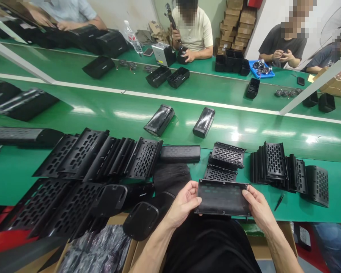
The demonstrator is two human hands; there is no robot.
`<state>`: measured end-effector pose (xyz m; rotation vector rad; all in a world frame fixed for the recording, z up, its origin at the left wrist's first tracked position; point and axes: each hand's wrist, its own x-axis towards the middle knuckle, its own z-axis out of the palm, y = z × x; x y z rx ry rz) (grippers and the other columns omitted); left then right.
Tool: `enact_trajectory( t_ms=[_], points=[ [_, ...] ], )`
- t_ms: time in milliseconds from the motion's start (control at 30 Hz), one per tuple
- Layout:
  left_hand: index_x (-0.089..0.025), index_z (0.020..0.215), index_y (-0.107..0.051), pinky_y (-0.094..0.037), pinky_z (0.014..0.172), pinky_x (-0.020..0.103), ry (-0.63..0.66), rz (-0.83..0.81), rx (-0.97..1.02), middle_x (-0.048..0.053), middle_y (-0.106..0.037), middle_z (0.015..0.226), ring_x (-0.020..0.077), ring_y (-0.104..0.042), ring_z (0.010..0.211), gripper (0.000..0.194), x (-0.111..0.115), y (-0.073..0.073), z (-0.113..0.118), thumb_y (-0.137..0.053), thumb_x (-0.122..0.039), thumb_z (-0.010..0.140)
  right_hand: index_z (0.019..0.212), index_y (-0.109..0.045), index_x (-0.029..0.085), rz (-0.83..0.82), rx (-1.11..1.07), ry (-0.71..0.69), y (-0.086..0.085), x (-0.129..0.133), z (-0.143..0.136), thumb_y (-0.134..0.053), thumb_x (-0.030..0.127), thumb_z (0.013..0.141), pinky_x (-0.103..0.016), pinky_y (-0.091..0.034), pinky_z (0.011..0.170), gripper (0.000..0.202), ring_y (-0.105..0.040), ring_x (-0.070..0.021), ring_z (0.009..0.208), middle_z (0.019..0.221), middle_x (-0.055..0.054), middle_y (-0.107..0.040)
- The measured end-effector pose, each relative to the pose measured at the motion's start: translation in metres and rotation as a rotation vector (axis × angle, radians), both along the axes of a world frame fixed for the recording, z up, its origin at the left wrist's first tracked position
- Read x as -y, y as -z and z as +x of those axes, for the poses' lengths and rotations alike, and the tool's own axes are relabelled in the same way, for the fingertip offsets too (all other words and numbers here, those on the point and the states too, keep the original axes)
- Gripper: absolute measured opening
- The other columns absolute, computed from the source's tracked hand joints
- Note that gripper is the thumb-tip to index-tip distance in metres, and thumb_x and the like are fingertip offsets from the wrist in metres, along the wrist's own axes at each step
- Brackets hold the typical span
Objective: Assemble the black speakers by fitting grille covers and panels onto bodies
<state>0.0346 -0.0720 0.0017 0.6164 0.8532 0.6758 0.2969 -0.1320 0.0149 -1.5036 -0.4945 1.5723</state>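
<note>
Between my two hands is a black speaker grille panel (223,198), with a dark mesh sheet over its slotted face and small tabs along its long edges. My left hand (186,201) pinches its left end, thumb on top. At the opposite end my right hand (254,201) grips it the same way. Just beyond it lie slotted grille panels (227,153) in a small pile. Black mesh cloth (170,176) is spread left of my left hand. A thin black tool like tweezers (279,202) rests to the right of my right hand.
More grille panels are stacked at the left (85,151) and right (275,159). Two glossy speaker housings (204,122) sit on the green conveyor (182,108). An open carton (99,246) with plastic-wrapped parts stands below the bench. Several co-workers sit across; one in a light shirt (203,30) handles a housing.
</note>
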Motion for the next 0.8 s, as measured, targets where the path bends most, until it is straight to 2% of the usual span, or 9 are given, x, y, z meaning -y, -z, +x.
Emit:
enact_trajectory(
  t_ms=[167,200,267,333,367,467,600,800],
  points=[
    [-0.018,0.101,-0.059,-0.054,0.077,0.024,0.01,0.057,-0.013,0.002,-0.064,0.094,0.0141,-0.062,0.087,0.039,-0.001,0.001,-0.003,-0.083,-0.032,0.074,0.092,-0.072,0.024,0.005,0.139,0.004,0.0,0.003,0.002,-0.075,0.067,0.082,-0.036,-0.057,0.067,0.044,-0.07,-0.0271,0.076,0.078,-0.005,-0.075],
    [-0.018,0.103,-0.059,-0.054,0.077,0.025,0.022,0.061,-0.029,0.002,-0.064,0.095,0.0149,-0.062,0.088,0.04,-0.001,0.001,-0.003,-0.083,-0.034,0.074,0.089,-0.072,0.024,0.016,0.183,0.004,-0.001,0.003,0.002,-0.074,0.069,0.081,-0.035,-0.056,0.066,0.045,-0.069,-0.0261,0.074,0.075,-0.005,-0.074],
    [-0.02,0.106,-0.057,-0.053,0.066,0.025,0.06,0.063,-0.107,0.003,-0.064,0.096,0.0161,-0.061,0.084,0.04,-0.001,0.0,-0.003,-0.079,-0.038,0.077,0.085,-0.07,0.023,0.048,0.267,-0.009,-0.003,0.003,0.003,-0.073,0.07,0.082,-0.033,-0.054,0.065,0.047,-0.065,-0.0238,0.072,0.073,-0.004,-0.071],
    [-0.022,0.112,-0.054,-0.049,0.055,0.023,0.098,0.085,-0.249,0.003,-0.064,0.098,0.0174,-0.061,0.08,0.043,0.0,0.001,-0.001,-0.076,-0.039,0.079,0.084,-0.069,0.022,0.078,0.334,-0.04,-0.006,0.003,0.003,-0.071,0.071,0.083,-0.031,-0.053,0.067,0.049,-0.062,-0.0224,0.073,0.072,-0.003,-0.068],
    [-0.022,0.115,-0.053,-0.049,0.055,0.024,0.105,0.108,-0.329,0.004,-0.064,0.1,0.018,-0.062,0.081,0.046,0.001,0.002,0.0,-0.077,-0.037,0.079,0.083,-0.069,0.022,0.089,0.358,-0.057,-0.006,0.003,0.003,-0.07,0.071,0.084,-0.031,-0.052,0.067,0.05,-0.062,-0.0219,0.073,0.072,-0.002,-0.068],
    [-0.022,0.124,-0.052,-0.055,0.07,0.03,0.076,0.187,-0.513,0.006,-0.067,0.105,0.0203,-0.066,0.088,0.059,0.004,0.008,0.007,-0.08,-0.03,0.073,0.082,-0.068,0.021,0.1,0.364,-0.083,-0.004,0.003,0.001,-0.069,0.072,0.085,-0.03,-0.051,0.068,0.051,-0.06,-0.021,0.073,0.074,-0.002,-0.067],
    [-0.022,0.126,-0.05,-0.056,0.088,0.039,0.046,0.225,-0.582,0.006,-0.069,0.107,0.0239,-0.07,0.096,0.059,0.007,0.01,0.014,-0.076,-0.023,0.073,0.084,-0.07,0.022,0.089,0.297,-0.07,0.006,0.003,-0.001,-0.071,0.07,0.084,-0.032,-0.051,0.068,0.048,-0.06,-0.0214,0.072,0.074,-0.003,-0.067],
    [-0.022,0.129,-0.05,-0.055,0.088,0.038,0.038,0.19,-0.566,0.007,-0.069,0.109,0.0251,-0.071,0.098,0.062,0.005,0.004,0.016,-0.074,-0.024,0.073,0.09,-0.073,0.024,0.083,0.283,-0.021,0.026,0.007,0.001,-0.072,0.066,0.085,-0.033,-0.05,0.064,0.043,-0.06,-0.0234,0.067,0.068,-0.002,-0.066]
  ],
)
